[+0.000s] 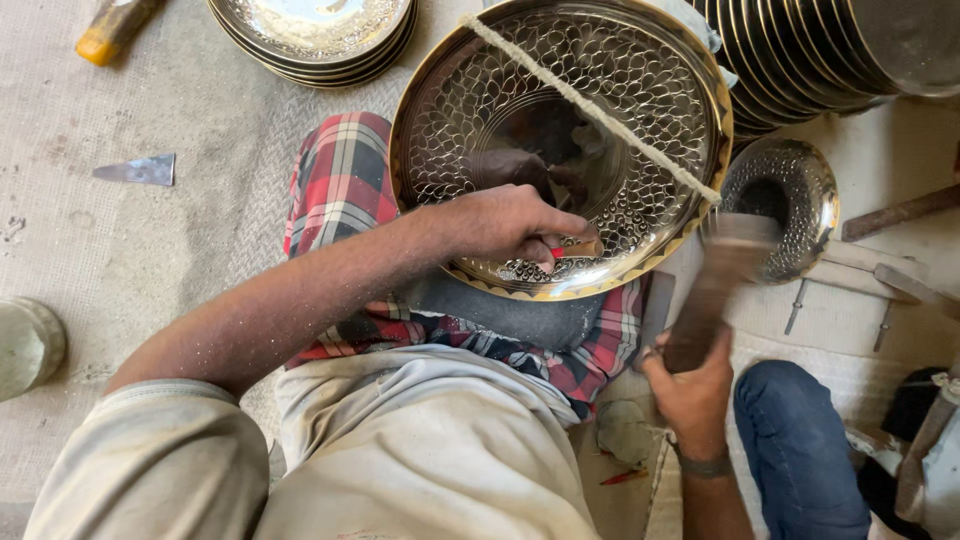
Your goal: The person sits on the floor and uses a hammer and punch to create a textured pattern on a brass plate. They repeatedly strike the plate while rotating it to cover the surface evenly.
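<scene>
1. Two bare hands work over a large round metal tray (640, 90), shiny, with a hammered scale-like pattern and a golden rim.
2. It rests tilted on the person's lap, on a red plaid cloth (340, 180) spread over the legs.
3. A pale twisted cord (590, 105) runs straight across the tray's face from its upper left rim to its right rim.
4. Left hand (495, 222): its fingers are curled tight around a small punch tool (575, 247) with a bit of red at the grip, its tip set against the tray's lower inner surface.
5. Right hand (692, 388): its fingers are wrapped firmly around the wooden handle of a hammer (722, 270), which is blurred, its head just right of the tray's lower rim.
6. Just beside the tray on the right sits a smaller hammered metal bowl (800, 190).
7. Behind it, at the top right, stands a row of stacked dark-rimmed trays (800, 55).
8. Another pile of shiny plates (315, 40) lies at the top, left of the big tray.
9. On the pale floor mat to the left lie a flat metal blade (140, 170) and, further up, a yellow-handled tool (110, 28).
</scene>
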